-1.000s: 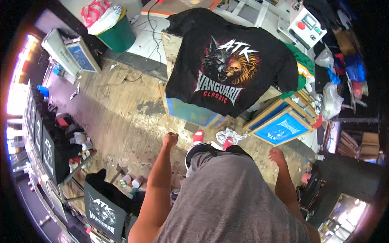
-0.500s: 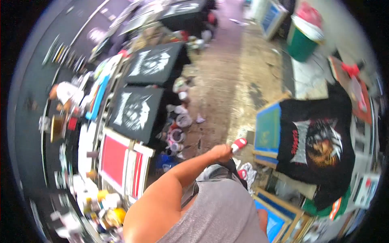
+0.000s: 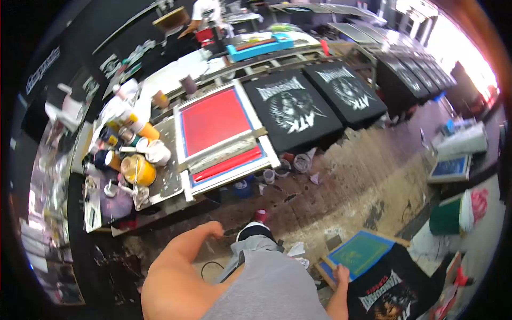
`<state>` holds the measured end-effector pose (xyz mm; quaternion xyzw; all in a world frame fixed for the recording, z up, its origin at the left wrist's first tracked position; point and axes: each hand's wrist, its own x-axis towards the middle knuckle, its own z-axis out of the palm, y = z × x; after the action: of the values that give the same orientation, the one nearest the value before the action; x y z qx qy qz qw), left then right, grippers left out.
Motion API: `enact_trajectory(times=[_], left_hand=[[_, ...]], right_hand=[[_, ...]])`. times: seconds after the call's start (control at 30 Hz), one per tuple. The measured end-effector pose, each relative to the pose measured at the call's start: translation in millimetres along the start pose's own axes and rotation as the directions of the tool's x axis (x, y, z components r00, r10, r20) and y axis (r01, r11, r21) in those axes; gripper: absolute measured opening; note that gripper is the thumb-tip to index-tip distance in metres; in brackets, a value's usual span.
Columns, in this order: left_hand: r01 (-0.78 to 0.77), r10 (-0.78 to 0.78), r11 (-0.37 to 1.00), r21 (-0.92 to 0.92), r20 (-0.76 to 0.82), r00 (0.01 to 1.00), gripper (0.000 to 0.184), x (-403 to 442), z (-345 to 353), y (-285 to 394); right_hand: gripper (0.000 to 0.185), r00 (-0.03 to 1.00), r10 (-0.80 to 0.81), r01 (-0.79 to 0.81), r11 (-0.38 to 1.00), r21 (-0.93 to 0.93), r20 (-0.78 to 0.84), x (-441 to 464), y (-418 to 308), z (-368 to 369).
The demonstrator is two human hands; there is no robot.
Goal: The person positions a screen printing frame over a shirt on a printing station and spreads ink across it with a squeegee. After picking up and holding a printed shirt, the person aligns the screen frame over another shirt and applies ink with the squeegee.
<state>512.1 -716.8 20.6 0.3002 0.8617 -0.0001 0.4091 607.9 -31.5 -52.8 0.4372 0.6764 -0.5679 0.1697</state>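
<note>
My left hand hangs beside my body, apart from the workbench, its fingers loosely curled with nothing visible in them. On my other side, my right hand is closed, and I see nothing in it. It appears over the edge of a blue-bordered printing screen, but contact cannot be made out. A black printed T-shirt lies beside that screen. In front of me, a screen with red ink rests on the press, with a long squeegee lying across it.
Black printed shirts lie on the platens right of the red screen. Ink tubs crowd the bench at left. Cups line the floor under the press. A green bin stands at right. Another person is at the back.
My view has swung left, so the press and red screen now face me. The left hand has lowered to my side, and the right hand has come into view.
</note>
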Motion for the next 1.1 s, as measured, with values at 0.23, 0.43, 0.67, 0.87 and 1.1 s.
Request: enact_trajectory(times=[0.23,0.43,0.67,0.87,1.1], left_hand=[[0.038,-0.899,-0.335,-0.941,0.332,0.286,0.055,-114.9,35.8,-77.7],[-0.405,-0.761,-0.607,-0.684,0.354,0.543,0.074,-90.3,-5.7,-116.3],[-0.482,-0.799,-0.569,-0.666,0.312,0.514,0.082,-51.7,-1.4,-139.6],[-0.242,-0.865,-0.427,-0.871,0.316,0.390,0.088,-90.9,-67.4,-133.9],[-0.508,-0.915,-0.402,-0.762,0.359,0.185,0.080,-71.7,-77.0,-149.9]], right_hand=[[0.036,0.901,-0.355,0.407,0.892,-0.198,0.249,48.5,-237.8,218.0],[0.043,0.789,-0.465,0.601,0.718,-0.351,0.401,-16.0,-376.0,403.0],[0.056,0.744,-0.486,0.646,0.699,-0.307,0.458,15.3,-411.6,486.3],[0.063,0.794,-0.393,0.600,0.629,-0.494,0.463,10.2,-436.7,502.0],[0.039,0.711,-0.473,0.669,0.683,-0.294,0.520,66.2,-420.3,510.9]])
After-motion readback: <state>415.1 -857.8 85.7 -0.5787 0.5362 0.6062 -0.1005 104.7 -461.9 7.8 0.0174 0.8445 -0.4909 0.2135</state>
